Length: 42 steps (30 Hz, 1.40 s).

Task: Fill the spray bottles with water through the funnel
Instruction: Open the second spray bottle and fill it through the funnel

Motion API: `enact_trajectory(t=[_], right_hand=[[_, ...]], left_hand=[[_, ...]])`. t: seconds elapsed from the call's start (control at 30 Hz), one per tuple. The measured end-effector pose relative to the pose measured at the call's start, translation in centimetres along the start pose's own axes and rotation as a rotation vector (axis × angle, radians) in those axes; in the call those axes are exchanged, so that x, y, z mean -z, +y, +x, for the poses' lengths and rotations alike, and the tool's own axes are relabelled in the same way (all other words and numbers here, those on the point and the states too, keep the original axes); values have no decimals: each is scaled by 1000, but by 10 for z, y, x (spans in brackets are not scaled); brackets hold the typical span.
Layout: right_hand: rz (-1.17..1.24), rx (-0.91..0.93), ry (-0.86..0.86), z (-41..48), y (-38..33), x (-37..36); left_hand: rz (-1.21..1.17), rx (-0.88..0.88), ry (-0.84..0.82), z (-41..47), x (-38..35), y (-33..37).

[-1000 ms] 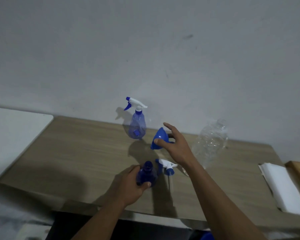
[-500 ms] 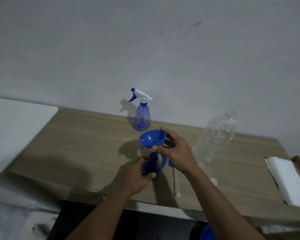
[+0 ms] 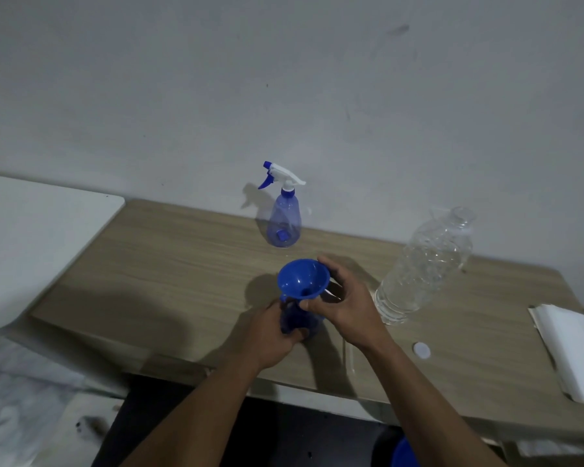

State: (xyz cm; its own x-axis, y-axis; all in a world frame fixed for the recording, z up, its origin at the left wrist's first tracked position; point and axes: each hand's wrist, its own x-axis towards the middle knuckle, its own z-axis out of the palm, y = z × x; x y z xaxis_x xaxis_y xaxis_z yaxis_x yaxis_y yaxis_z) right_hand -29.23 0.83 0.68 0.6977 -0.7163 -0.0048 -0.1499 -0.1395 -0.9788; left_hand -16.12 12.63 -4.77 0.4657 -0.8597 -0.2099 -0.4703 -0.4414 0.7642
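Observation:
A dark blue spray bottle [image 3: 295,320] without its head stands near the table's front edge, and my left hand [image 3: 270,335] grips its body. A blue funnel [image 3: 302,279] sits upright over the bottle's neck; my right hand [image 3: 343,308] holds it by the rim and lower cone. A second spray bottle [image 3: 284,219], with its white and blue trigger head on, stands at the back by the wall. A large clear water bottle [image 3: 425,266] stands uncapped to the right of my hands. The removed trigger head is mostly hidden behind my right hand.
The wooden table [image 3: 169,264] runs along a grey wall. A white bottle cap [image 3: 421,350] lies near the front edge, right of my right arm. White folded paper [image 3: 567,345] lies at the far right. A white surface [image 3: 38,241] adjoins the table on the left.
My right hand lifted the funnel from the table, turned it upright and lowered it onto the neck of the bottle that my left hand holds. The camera tilted down slightly.

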Motion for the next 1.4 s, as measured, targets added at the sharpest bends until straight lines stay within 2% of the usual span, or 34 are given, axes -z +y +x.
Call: enact_trajectory(t=[0.3,0.6,1.07,1.27,1.4], right_hand=[[-90,-62,-17,-4,-5,2],[-318,-20,-49,-6,-20,3],[-457,-18,-70,-10,-26,5],[-563,48,54,-17,-35,15],[-609,147,240,-25,-47,27]], left_hand=[[-32,-3,2,-2,2,5],[28,-72,32,-6,1,11],[22,-48,52,-13,4,14],[-215,-37,116,-21,9,25],[-386,-159,211,-21,7,34]])
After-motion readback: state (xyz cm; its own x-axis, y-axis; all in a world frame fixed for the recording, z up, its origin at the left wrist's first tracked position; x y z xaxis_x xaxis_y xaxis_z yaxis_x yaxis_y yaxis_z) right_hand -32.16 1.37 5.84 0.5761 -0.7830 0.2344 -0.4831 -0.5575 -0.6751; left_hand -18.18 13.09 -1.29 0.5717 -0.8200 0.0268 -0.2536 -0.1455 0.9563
